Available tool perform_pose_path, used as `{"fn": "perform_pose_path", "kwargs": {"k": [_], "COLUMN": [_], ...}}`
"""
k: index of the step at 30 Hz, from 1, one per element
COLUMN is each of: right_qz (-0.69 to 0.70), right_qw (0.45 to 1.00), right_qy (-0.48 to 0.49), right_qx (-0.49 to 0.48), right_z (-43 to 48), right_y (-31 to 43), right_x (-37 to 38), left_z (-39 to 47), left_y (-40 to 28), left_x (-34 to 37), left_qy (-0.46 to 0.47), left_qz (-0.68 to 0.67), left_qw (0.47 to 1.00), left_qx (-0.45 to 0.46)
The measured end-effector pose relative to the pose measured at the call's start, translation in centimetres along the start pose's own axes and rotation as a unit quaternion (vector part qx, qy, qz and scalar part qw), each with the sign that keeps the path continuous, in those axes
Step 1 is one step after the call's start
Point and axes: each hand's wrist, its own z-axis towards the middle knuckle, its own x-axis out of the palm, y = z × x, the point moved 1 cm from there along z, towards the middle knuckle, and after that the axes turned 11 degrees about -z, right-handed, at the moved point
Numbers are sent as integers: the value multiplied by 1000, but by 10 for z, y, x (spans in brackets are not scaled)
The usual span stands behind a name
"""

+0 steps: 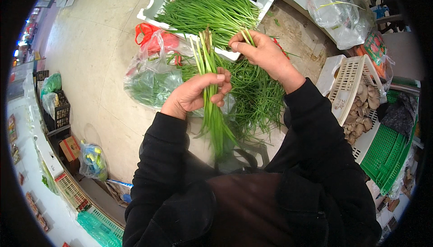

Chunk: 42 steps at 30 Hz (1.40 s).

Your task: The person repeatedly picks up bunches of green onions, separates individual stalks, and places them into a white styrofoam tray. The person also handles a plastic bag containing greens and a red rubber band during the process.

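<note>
My left hand (pixel 203 93) is closed around a bunch of Chinese chives (pixel 209 64), whose pale root ends point away from me while the green leaves hang towards my lap. To the right, my right hand (pixel 262 52) pinches a few separate chive stalks (pixel 248 37) between thumb and fingers. Beyond both hands stands a white foam box (pixel 155 15) heaped with long green chives (pixel 209 7). Below my right hand, a loose tangled pile of chives (pixel 257 95) lies low down. A clear plastic bag (pixel 154 83) with greens inside rests left of that pile.
A red plastic bag (pixel 165 40) touches the foam box's near side. At right are a white basket (pixel 348 81) of oyster mushrooms (pixel 362 108), a green plastic crate (pixel 385 155) and clear bags (pixel 338 13). Shelving with a black crate (pixel 62 110) and a bagged bundle (pixel 93 160) runs along the left.
</note>
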Motion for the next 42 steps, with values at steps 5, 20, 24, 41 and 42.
{"fn": "perform_pose_path", "kwargs": {"k": [5,20,24,41,42], "right_qz": [3,-65,-48,-71,-75], "right_qw": [998,992,984,993,992], "right_qy": [19,-105,-172,-28,-53], "right_qx": [-52,-15,-8,-92,-84], "right_z": [-1,5,5,3,3], "right_y": [0,-9,-10,-7,-7], "right_x": [20,-3,-18,2,0], "left_z": [-1,7,6,11,11], "left_y": [1,-4,-5,-5,-5], "left_x": [-1,-8,-11,-11,-11], "left_qy": [4,-68,-94,-106,-104], "left_qz": [23,23,40,41,29], "left_qw": [1000,991,989,982,978], "left_qx": [-19,112,104,152,177]}}
